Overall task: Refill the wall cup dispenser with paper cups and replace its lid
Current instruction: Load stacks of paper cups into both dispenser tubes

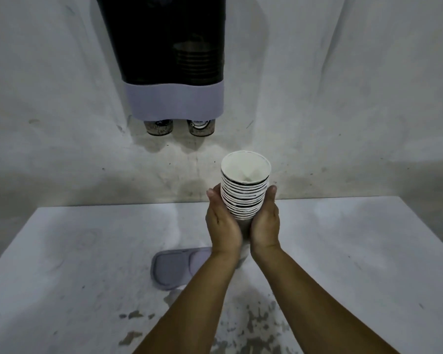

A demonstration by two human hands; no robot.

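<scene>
A stack of white paper cups (244,192) with dark rim stripes stands upright, mouth up, between both my hands above the table. My left hand (224,223) cups its left side and my right hand (265,223) its right side, fingers wrapped around the lower cups. On the wall above hangs the cup dispenser (173,60), dark and see-through with a pale lilac base band. Cup bottoms (179,127) poke out under its two chutes, and the right chute shows a short stack of rims. The grey dispenser lid (175,267) lies flat on the table, partly behind my left forearm.
The white table (74,251) has chipped, stained paint near its front edge. A rough grey wall (343,98) rises directly behind it. The dispenser's top is out of view.
</scene>
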